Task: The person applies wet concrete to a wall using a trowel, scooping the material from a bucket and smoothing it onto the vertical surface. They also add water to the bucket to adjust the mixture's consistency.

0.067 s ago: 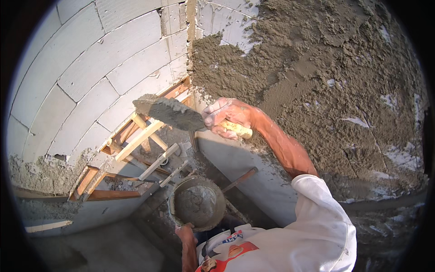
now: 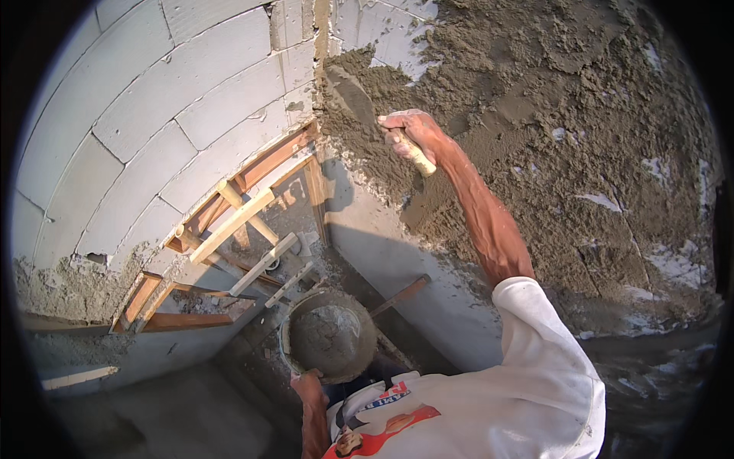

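Note:
My right hand [image 2: 414, 136] is closed round the pale handle of a trowel [image 2: 352, 93]. Its grey, mortar-smeared blade lies against the right-hand wall near the corner, over wet mortar [image 2: 527, 115] spread thick and rough there. Low in the picture, my left hand [image 2: 309, 387] grips the near rim of a round bucket [image 2: 368, 350]. Grey mortar [image 2: 325, 336] sits inside it. The fingertips of the left hand are partly hidden by the rim.
On the left rises a wall of pale blocks [image 2: 145, 99]. Below it a wooden frame [image 2: 191, 325] surrounds an opening, with wooden bars [image 2: 233, 226] crossing above the bucket. A wooden stick [image 2: 401, 296] slants against the lower right wall.
My right hand has moved up and slightly right, bringing the trowel from over the wooden bars to the wall. The load on its blade no longer shows. The left hand stays on the bucket.

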